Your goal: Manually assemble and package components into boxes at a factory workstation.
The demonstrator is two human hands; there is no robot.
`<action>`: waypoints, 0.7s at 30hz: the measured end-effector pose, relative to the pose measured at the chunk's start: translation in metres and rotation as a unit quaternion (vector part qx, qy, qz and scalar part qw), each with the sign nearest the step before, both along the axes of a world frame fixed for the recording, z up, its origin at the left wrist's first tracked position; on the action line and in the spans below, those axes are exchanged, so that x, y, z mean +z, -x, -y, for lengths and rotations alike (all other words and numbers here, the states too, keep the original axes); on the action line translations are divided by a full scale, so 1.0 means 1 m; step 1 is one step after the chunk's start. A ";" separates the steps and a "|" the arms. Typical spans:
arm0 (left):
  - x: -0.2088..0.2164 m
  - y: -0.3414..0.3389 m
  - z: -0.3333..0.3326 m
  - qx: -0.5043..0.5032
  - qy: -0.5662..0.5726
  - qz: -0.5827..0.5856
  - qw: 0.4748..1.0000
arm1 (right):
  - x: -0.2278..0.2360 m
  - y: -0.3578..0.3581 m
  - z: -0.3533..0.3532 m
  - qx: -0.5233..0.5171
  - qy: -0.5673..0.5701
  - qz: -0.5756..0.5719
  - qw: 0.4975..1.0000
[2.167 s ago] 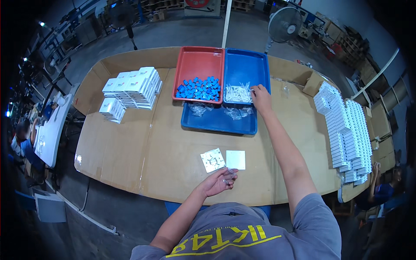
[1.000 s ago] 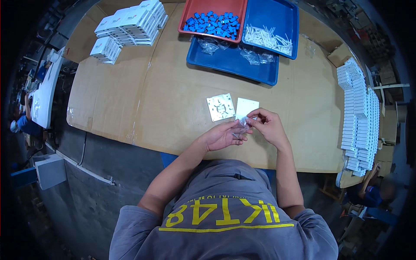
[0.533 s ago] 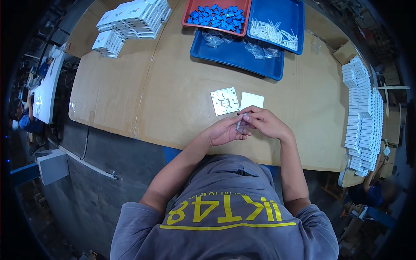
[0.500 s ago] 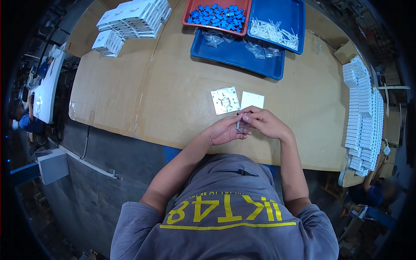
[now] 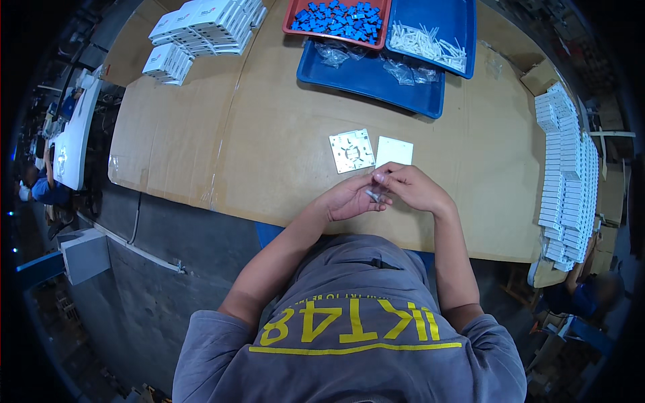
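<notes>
My left hand (image 5: 348, 199) is half curled, palm up, over the near part of the table. A small clear plastic bag (image 5: 374, 195) with pale bits showing in it lies against its fingers; its contents are too small to name. My right hand (image 5: 420, 189) meets it from the right, thumb and fingertips pinched at the bag's upper end. Just beyond the hands lie two white squares side by side: a tray-like plate (image 5: 352, 150) with cut-outs and raised clips, and a plain flat cover (image 5: 394, 151), its near edge partly behind my right hand.
At the back are a red tray (image 5: 287, 25) of small blue parts, a blue tray (image 5: 470, 40) of white sticks, and a lower blue tray (image 5: 376, 99) with clear bags. White boxes (image 5: 208, 30) are stacked far left, more stacked pieces (image 5: 568, 181) right. People sit at both sides.
The pale pieces between my hands have shifted from a thin upright strip to a lower, slanted position, and the clear bag shows more plainly. The hands stay together; the view shifts slightly.
</notes>
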State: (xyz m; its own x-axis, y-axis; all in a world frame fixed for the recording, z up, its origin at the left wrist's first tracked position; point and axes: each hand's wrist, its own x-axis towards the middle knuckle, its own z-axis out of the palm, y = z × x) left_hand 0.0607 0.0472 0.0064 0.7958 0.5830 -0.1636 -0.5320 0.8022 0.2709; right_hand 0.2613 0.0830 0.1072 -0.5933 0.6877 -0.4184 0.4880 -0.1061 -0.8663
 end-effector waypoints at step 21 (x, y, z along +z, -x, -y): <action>-0.008 0.000 0.001 -0.001 0.005 0.018 1.000 | 0.001 -0.001 -0.005 -0.007 0.055 -0.030 0.998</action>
